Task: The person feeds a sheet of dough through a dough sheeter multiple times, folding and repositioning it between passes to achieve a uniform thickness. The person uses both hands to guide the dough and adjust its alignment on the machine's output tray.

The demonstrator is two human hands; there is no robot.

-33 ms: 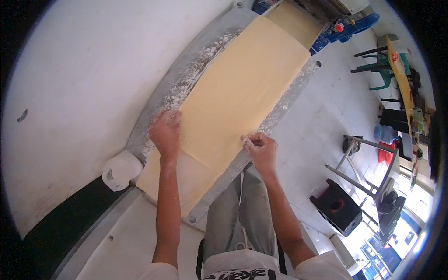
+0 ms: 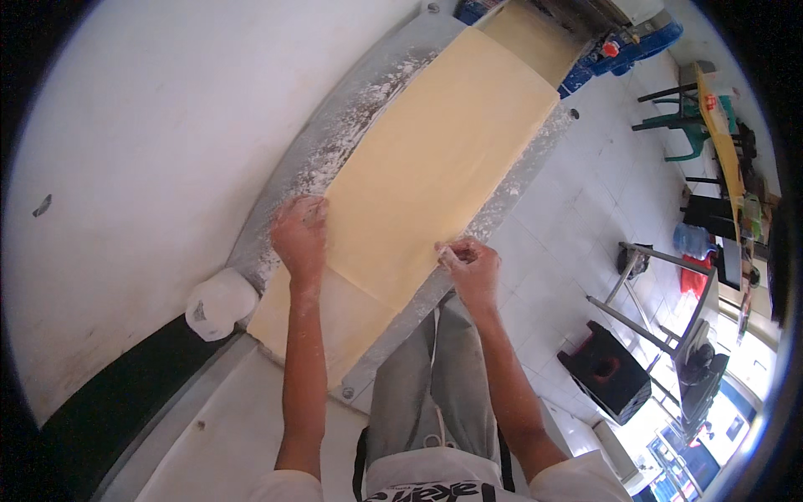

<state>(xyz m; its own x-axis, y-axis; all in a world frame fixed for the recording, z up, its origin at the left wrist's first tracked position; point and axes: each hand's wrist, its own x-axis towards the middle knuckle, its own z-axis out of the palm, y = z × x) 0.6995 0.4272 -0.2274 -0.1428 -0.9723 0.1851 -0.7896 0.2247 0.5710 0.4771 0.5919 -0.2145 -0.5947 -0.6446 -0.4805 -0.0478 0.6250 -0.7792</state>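
A long, pale yellow sheet of dough (image 2: 435, 159) lies lengthwise over a grey worktop (image 2: 288, 180) dusted with white flour. Across its near part runs a straight crease or layer edge, below which a paler section of dough (image 2: 326, 314) reaches the worktop's near end. My left hand (image 2: 299, 234), floury, is closed at the sheet's left edge, its fingertips partly hidden. On the opposite edge my right hand (image 2: 471, 266) pinches the dough between thumb and fingers.
Beyond the far end stands a machine with blue parts (image 2: 577, 77), the dough reaching up to it. A white plastic-wrapped bundle (image 2: 219, 305) sits by the wall at left. On the tiled floor to the right are a black box-shaped stove (image 2: 604, 372) and a metal-framed table (image 2: 640, 322).
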